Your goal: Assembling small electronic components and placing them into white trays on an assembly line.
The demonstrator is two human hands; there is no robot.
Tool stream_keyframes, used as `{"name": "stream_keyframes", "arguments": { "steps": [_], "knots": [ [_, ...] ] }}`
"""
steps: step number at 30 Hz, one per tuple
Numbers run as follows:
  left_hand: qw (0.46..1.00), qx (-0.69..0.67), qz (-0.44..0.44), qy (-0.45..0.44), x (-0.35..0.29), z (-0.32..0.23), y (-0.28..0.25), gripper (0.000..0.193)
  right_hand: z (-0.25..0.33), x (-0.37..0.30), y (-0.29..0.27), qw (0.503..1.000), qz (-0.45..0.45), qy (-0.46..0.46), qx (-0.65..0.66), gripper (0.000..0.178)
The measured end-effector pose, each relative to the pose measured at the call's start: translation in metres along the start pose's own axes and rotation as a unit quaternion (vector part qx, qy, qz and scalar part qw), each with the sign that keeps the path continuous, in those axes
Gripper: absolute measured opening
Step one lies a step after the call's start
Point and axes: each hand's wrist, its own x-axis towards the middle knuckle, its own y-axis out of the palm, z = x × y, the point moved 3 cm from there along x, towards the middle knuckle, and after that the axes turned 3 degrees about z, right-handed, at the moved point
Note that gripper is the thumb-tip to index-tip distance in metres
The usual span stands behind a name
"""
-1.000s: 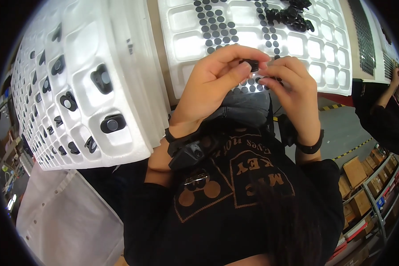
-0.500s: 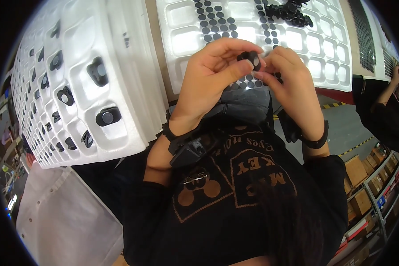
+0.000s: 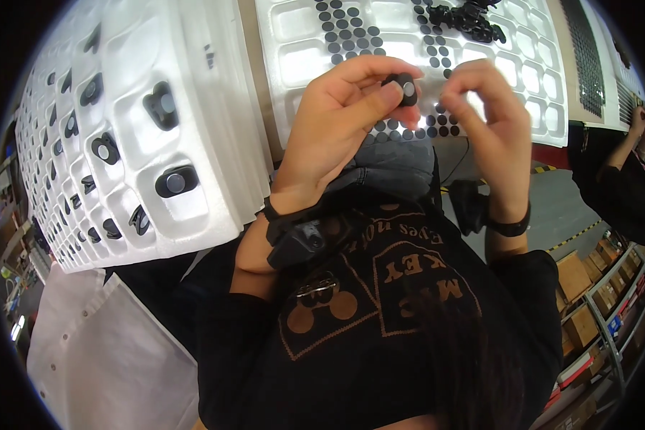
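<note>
In my left hand [image 3: 344, 104] I pinch a small black plastic part [image 3: 405, 87], its round grey disc facing up between thumb and forefinger. My right hand [image 3: 491, 107] is apart from it, a little to the right. Its thumb and forefinger come together over the dots; whether anything small sits between them I cannot make out. Beneath both hands lie rows of round dark stick-on dots [image 3: 437, 51], on the white moulded tray [image 3: 294, 61]. Several loose black parts [image 3: 469, 21] are heaped at the tray's far side.
A stack of white moulded trays [image 3: 218, 143] stands on the left, with similar black parts [image 3: 175, 182] in its top pockets. Another person [image 3: 616, 175] is at the far right. Shelves with cardboard boxes [image 3: 584, 326] stand at lower right. A pale shirt [image 3: 115, 351] shows at lower left.
My right hand has come away from the black part and moved right, with its fingertips over the dots. My left hand still holds the part, now slightly higher.
</note>
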Motion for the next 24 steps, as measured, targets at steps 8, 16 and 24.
{"name": "stream_keyframes", "arguments": {
  "steps": [8, 16, 24],
  "knots": [
    [0.991, -0.129, 0.026, -0.019, -0.001, 0.002, -0.011, 0.020, 0.018, 0.010, 0.025, 0.970, -0.179, -0.147, 0.078, 0.011],
    [0.989, -0.147, 0.020, -0.028, -0.002, 0.000, -0.018, 0.020, 0.016, 0.013, 0.032, 0.968, -0.182, -0.175, 0.018, 0.012],
    [0.992, -0.125, 0.015, -0.016, -0.003, 0.001, -0.016, 0.019, 0.019, 0.014, 0.034, 0.974, -0.155, -0.160, 0.033, 0.014]
  ]
}}
